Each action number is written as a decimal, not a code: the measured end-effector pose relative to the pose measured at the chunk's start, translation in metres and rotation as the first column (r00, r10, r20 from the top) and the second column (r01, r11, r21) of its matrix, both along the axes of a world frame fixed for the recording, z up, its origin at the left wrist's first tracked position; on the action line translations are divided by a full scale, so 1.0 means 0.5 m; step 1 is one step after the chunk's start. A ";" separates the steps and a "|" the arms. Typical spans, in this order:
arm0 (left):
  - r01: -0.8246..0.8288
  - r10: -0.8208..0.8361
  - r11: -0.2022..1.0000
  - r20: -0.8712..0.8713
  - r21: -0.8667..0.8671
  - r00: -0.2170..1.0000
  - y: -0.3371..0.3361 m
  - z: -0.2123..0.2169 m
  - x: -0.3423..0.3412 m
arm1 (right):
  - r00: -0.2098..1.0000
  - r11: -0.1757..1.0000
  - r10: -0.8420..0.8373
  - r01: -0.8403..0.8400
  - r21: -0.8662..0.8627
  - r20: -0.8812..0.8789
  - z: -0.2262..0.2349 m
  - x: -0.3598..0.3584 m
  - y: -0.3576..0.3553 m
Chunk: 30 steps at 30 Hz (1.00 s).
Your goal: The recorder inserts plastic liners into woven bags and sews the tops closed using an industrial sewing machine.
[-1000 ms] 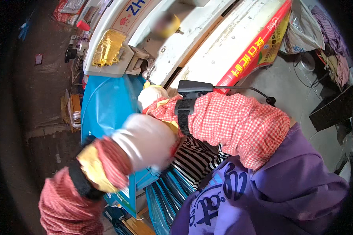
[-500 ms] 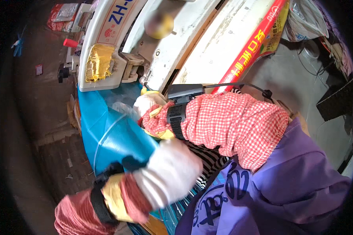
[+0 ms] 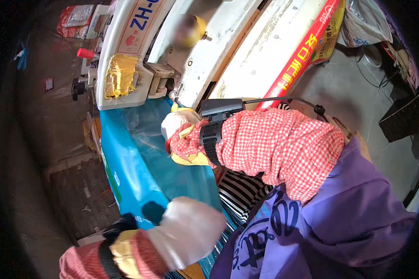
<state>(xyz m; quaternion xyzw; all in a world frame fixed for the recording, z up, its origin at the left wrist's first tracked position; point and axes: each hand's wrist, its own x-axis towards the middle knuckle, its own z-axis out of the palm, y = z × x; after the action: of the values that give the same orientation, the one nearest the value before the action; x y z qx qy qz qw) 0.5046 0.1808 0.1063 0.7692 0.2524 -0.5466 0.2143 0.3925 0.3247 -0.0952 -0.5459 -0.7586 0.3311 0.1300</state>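
A glossy blue plastic bag [image 3: 139,153], or a sheet of the same material, stretches from under the head of a white sewing machine [image 3: 123,74] toward me. My right hand [image 3: 176,122], in a white glove with yellow fingertips, is closed at the bag's edge beside the machine's needle area [image 3: 173,94]. One fingertip points at the machine; the other fingers are mostly hidden. Lower down, my left hand [image 3: 188,230], also in a white glove, is over the near part of the blue plastic. Motion smears it, and its fingers cannot be made out.
A red package [image 3: 298,60] lies along the white machine bed on the right. Beyond it hangs a clear plastic bag [image 3: 365,25]. A black device [image 3: 222,108] with a cable is strapped to my right wrist. Brown floor [image 3: 74,200] shows at the left.
My left hand has moved down and slightly left, toward me. The blue plastic has flattened and spread out, showing more of its surface. My right hand has stayed nearly in place.
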 end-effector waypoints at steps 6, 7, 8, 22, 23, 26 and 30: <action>-0.036 -0.021 0.961 0.204 0.275 0.979 0.011 -0.074 0.001 | -0.837 0.611 -0.501 -0.163 0.775 0.220 -0.031 -0.017 -0.034; -0.019 -0.049 0.965 0.252 0.262 0.966 0.023 -0.075 -0.013 | -0.844 0.608 -0.494 -0.163 0.777 0.210 -0.051 -0.031 -0.024; -0.007 -0.068 0.969 0.295 0.247 0.953 0.036 -0.073 -0.027 | -0.808 0.669 -0.537 -0.232 0.707 0.244 -0.071 -0.055 -0.025; -0.076 0.009 0.994 0.615 0.084 0.789 0.020 0.053 -0.093 | 0.855 0.965 -0.263 0.233 0.122 0.447 -0.051 0.013 -0.040; -0.062 -0.016 0.991 0.558 0.121 0.830 0.000 0.020 -0.089 | 0.987 0.980 0.086 -0.110 0.169 0.139 0.001 0.041 -0.041; -0.116 -0.084 0.953 0.611 0.281 0.787 0.008 -0.065 -0.123 | 0.987 0.944 -0.155 0.134 0.302 0.046 0.079 0.118 -0.098; -0.160 -0.151 0.862 0.544 0.481 0.825 0.078 -0.106 -0.167 | 0.979 0.955 0.125 -0.163 0.247 0.161 0.093 0.154 -0.043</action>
<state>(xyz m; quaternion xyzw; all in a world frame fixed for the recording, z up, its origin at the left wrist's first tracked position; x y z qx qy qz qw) 0.4211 0.2198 0.0531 0.9237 0.3140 -0.2080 0.0705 0.4694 0.3033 -0.0489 -0.4900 -0.8404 0.1976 0.1207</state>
